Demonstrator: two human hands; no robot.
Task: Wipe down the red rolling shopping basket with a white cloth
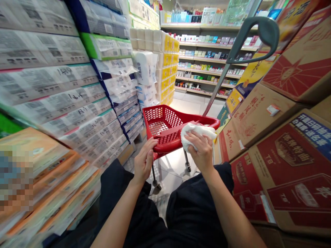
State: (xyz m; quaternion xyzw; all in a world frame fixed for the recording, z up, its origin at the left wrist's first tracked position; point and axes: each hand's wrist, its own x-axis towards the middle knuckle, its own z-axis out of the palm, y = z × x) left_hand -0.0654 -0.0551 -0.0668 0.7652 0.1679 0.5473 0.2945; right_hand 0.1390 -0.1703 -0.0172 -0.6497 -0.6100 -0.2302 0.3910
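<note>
A red plastic shopping basket [165, 119] on small wheels stands on the floor in front of my knees, with nothing visible inside. Its grey pull handle [248, 38] rises up and to the right. My left hand [144, 161] grips the near rim of the basket, fingers curled over the edge. My right hand [200, 150] presses a crumpled white cloth [198, 132] against the basket's right rim, fingers closed on the cloth.
Stacked packs of tissue and paper goods [64, 100] wall the left side. Red and brown cardboard boxes [284, 137] are piled on the right. A tiled aisle [191, 103] runs ahead to shelves of small goods [207, 55].
</note>
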